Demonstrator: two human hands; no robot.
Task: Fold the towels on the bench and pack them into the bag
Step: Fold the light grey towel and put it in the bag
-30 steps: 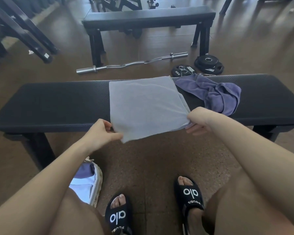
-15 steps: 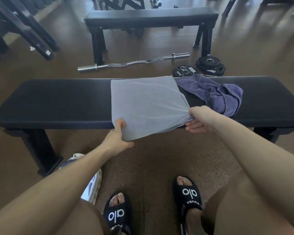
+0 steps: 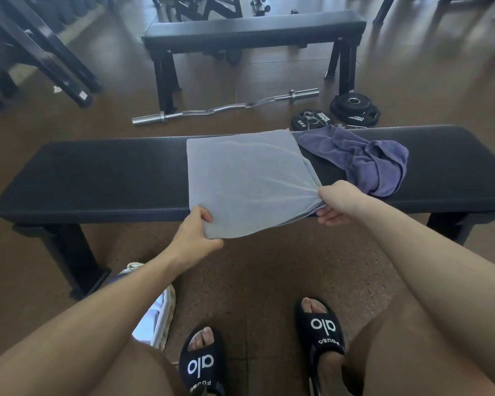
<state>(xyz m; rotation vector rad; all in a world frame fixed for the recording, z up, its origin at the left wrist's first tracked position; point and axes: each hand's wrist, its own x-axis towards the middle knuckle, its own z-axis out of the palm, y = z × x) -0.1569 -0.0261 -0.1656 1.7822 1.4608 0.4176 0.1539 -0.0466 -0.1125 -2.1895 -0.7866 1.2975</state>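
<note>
Grey towel (image 3: 249, 181) lies flat mid-tabletop (image 3: 112, 178), its near edge overhanging; left hand (image 3: 193, 235) and right hand (image 3: 337, 202) each pinch 1 near corner. Purple towel (image 3: 366, 158) sits crumpled just right of it. An uneven pull could skew the fold, or the grip may slip

Two towels (image 3: 249, 181) (image 3: 363, 158), two benches (image 3: 97, 178) (image 3: 255, 27), one bag (image 3: 160, 318), one curl bar (image 3: 226, 108), two sandals (image 3: 202, 364) (image 3: 323, 330)
</note>
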